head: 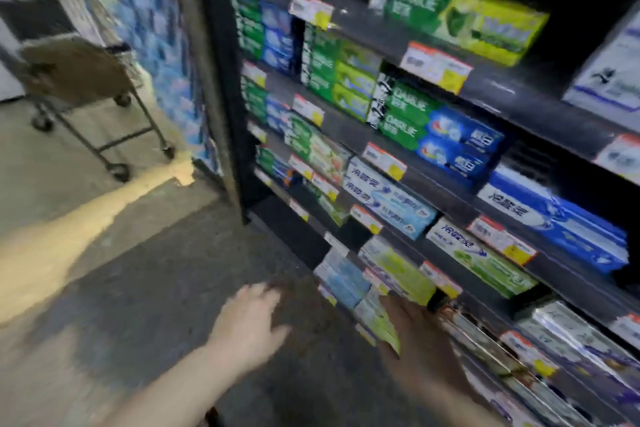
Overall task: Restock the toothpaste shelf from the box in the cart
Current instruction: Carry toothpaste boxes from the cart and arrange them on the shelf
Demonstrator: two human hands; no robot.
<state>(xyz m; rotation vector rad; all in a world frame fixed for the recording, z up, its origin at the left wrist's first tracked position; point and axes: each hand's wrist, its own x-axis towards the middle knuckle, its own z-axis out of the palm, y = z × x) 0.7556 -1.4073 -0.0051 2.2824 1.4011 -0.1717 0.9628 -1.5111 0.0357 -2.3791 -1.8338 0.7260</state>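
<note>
Dark toothpaste shelves (433, 55) fill the right side, stacked with green, blue and white boxes. My right hand (419, 336) is low at a shelf front, against a green-and-white toothpaste box (381, 326) that leans out of the row; the blur hides whether the fingers grip it. Over the floor to its left, my left hand (251, 319) hangs with fingers spread, holding nothing. The shopping cart (100, 104) stands at the far left with a brown cardboard box (74, 68) in it.
Grey floor (138, 270) lies between me and the cart. A tall display of blue packs (156, 38) stands beyond the shelf's end post (207, 80). Price tags (434, 66) line the shelf edges. The whole frame is motion-blurred.
</note>
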